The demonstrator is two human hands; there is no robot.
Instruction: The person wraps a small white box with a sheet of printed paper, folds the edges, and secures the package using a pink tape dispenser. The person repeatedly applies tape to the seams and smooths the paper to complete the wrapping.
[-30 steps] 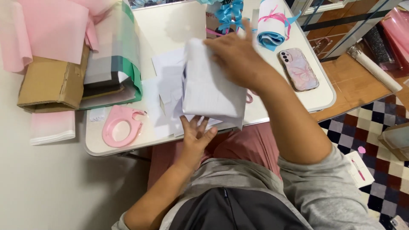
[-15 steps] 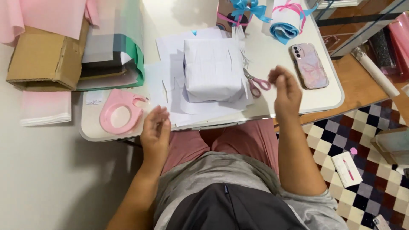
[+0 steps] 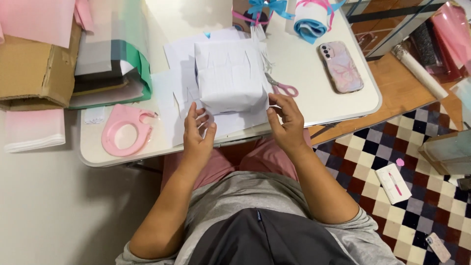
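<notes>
Both hands' grip is loose and open: the left hand [image 3: 197, 131] and right hand [image 3: 286, 120] flank the near edge of the white paper-wrapped box [image 3: 229, 74], fingertips at its paper, seemingly steadying it on the counter [image 3: 314, 105]; scissors [image 3: 280, 87] lie just right of the box

Matt white paper wrap, creased.
Between my hands the paper-wrapped box [image 3: 229, 73] looks matt; beyond my right hand [image 3: 287, 122] glossy phone case [image 3: 341, 66]; left, smooth pink plastic tape dispenser [image 3: 126, 128].
</notes>
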